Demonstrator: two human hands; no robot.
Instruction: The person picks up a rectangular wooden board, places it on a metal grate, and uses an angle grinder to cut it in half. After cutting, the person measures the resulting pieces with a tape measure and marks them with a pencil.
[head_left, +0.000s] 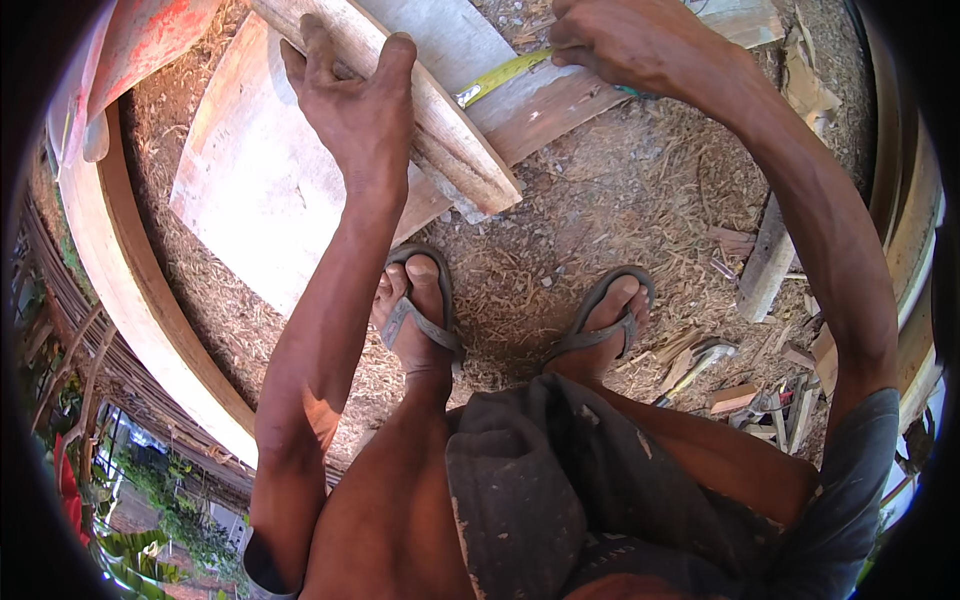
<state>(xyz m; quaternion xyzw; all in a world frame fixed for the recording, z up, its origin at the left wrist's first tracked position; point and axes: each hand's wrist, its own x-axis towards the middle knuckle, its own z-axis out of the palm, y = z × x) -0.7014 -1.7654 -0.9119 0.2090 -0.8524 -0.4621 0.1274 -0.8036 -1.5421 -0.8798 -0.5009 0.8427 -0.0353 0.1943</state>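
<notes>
A thick, rough wooden plank slants across the upper middle. My left hand grips its near side, with thumb and fingers spread along the wood. At the top right my right hand is closed round a yellow measuring tape. The tape's metal-tipped end reaches left to the plank's edge. A bit of teal shows below my right hand; the rest of it is hidden. Under the tape lies a flat weathered board. Beneath the plank and left of it rests a wide pale panel.
Wood shavings cover the ground around my sandalled feet. At the lower right lie a hammer and several wood offcuts. A narrow board lies beyond them. Long timbers border the left side; a red-stained board is at the upper left.
</notes>
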